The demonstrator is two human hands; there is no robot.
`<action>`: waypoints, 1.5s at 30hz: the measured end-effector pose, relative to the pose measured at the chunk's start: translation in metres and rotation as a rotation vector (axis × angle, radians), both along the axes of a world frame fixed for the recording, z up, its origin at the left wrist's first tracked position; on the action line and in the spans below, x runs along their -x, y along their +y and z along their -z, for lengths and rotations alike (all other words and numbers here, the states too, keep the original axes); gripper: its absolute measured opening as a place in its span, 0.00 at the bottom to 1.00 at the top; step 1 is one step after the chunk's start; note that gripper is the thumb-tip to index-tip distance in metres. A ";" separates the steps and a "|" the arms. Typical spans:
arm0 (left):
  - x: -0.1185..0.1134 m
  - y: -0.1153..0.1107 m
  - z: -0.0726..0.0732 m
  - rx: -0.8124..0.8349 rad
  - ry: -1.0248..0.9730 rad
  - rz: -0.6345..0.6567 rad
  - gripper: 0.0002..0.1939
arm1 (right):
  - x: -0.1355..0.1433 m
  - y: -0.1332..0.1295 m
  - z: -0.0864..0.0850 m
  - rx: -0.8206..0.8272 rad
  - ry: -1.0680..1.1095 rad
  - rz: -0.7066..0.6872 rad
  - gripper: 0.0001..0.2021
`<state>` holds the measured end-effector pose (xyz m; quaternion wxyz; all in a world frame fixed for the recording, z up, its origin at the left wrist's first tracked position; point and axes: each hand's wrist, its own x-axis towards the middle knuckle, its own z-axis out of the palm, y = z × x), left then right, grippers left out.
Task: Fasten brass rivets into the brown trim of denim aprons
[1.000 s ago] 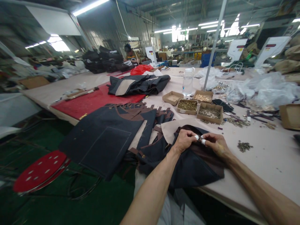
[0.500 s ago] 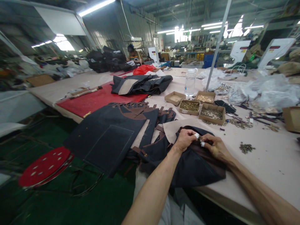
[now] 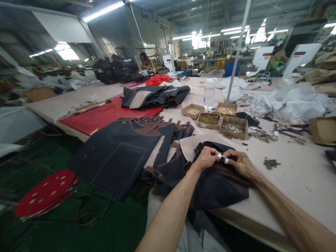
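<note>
White wrappings cover fingertips of the left hand and right hand, whose grips pinch dark cloth right of the frame's centre, nearly meeting; any small piece between them is too hidden to tell. Dark panels with brown trim lie just left of it. Beyond, small cardboard boxes of metal bits stand on the pale bench, near a clear bottle. Lower left, a red stool stands beside the bench.
</note>
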<state>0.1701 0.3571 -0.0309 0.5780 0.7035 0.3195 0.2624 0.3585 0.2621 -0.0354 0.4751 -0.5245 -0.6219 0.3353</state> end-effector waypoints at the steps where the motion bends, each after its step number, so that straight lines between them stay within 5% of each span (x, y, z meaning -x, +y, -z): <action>1: 0.000 0.000 0.000 -0.019 0.008 -0.001 0.09 | 0.000 0.000 -0.001 -0.007 -0.002 0.005 0.07; 10: 0.001 -0.010 -0.014 -0.131 0.176 -0.015 0.13 | 0.007 -0.014 -0.026 0.078 -0.118 0.156 0.15; 21: -0.004 -0.012 -0.017 -0.173 0.223 -0.042 0.09 | -0.005 -0.013 -0.020 0.317 0.097 0.097 0.09; 27: -0.009 -0.018 -0.021 -0.195 0.281 -0.058 0.08 | -0.021 -0.010 -0.018 0.505 0.009 0.055 0.11; 34: 0.001 -0.020 -0.020 -0.189 0.119 0.157 0.11 | -0.022 -0.009 -0.018 0.512 -0.101 0.018 0.11; 45: -0.013 -0.027 -0.017 -0.215 0.230 -0.058 0.07 | -0.023 -0.012 -0.030 0.517 -0.152 -0.087 0.10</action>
